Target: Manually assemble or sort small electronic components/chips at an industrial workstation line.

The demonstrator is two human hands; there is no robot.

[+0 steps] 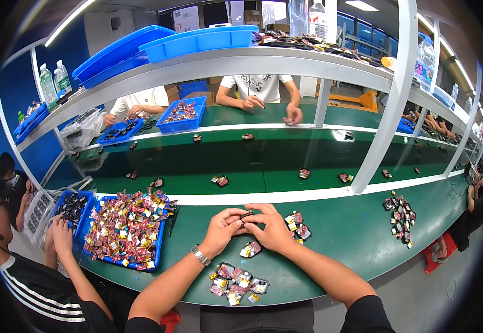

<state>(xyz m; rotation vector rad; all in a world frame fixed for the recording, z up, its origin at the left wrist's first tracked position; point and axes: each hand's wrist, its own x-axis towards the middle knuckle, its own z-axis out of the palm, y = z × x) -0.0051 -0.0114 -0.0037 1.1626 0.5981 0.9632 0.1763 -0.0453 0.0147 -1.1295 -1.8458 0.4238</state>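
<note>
Both hands meet over the green bench (330, 244), their fingertips closed round a small dark casing (246, 216) that they mostly hide. My left hand (222, 230), with a metal watch on its wrist, grips it from the left. From the right, my right hand (271, 228) pinches the same piece. Just below the fingers lies a single black casing with a small board and parts (250, 249). Closer to the bench edge sits a cluster of similar assemblies (237, 282). Another small group (298, 226) lies beside my right hand.
A blue tray heaped with small boards (161, 244) stands at left, tweezers (174, 221) beside it. A smaller blue tray (90, 201) holds black parts near a co-worker's hands (59, 238). More assemblies (401, 219) lie at right. Beyond the white rail (252, 197), loose pieces dot the green belt (269, 180).
</note>
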